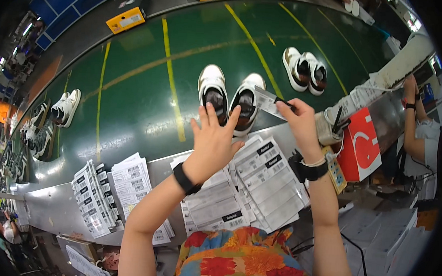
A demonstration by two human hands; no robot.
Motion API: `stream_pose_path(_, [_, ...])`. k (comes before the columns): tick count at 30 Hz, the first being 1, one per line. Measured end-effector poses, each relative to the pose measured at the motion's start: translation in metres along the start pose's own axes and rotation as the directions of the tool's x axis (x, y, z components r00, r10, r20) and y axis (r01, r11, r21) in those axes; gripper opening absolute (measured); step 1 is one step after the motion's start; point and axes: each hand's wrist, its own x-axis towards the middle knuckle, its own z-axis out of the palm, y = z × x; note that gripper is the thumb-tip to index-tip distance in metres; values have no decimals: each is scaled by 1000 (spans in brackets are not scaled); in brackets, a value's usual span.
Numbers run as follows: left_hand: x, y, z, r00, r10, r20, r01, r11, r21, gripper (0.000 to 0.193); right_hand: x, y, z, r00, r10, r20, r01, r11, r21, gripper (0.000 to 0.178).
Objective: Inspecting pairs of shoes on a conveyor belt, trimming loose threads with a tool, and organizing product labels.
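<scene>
A pair of white sneakers with dark insides, the left shoe and the right shoe, stands on the green belt with heels toward me. My left hand is open with fingers spread, its fingertips at the heel openings of both shoes. In my right hand a printed label strip is pinched between thumb and fingers. The strip's free end reaches the side of the right shoe; whether it touches cannot be told. Label sheets lie on the metal ledge just below my hands.
Another sneaker pair stands farther right, more shoes at the left. Smaller label stacks lie left on the ledge. A red box and a pen cup stand right. An orange-ended shoebox is beyond the belt. A co-worker's arm shows right.
</scene>
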Motion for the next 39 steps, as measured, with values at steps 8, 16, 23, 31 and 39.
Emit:
stream_pose_path(8, [58, -16, 60, 994, -105, 24, 108, 962, -249, 38, 52, 24, 40, 977, -180, -113, 92, 839, -536, 58])
stream_pose_path(16, [149, 3, 43, 986, -116, -123, 41, 870, -491, 35, 16, -9, 20, 916, -369, -158, 205, 769, -605, 87])
stream_pose_path(23, [133, -33, 9, 951, 303, -61, -278, 752, -598, 37, -18, -17, 37, 949, -312, 43, 296, 835, -464, 64])
stream_pose_path(31, [-5, -245, -30, 964, -220, 150, 249, 943, -219, 60, -50, 3, 85, 897, -97, 432, 309, 836, -453, 59])
stream_pose_path(39, [-129, -418, -55, 628, -777, 50, 773, 630, 77, 89, -56, -3, 91, 826, -181, 534, 480, 724, -496, 45])
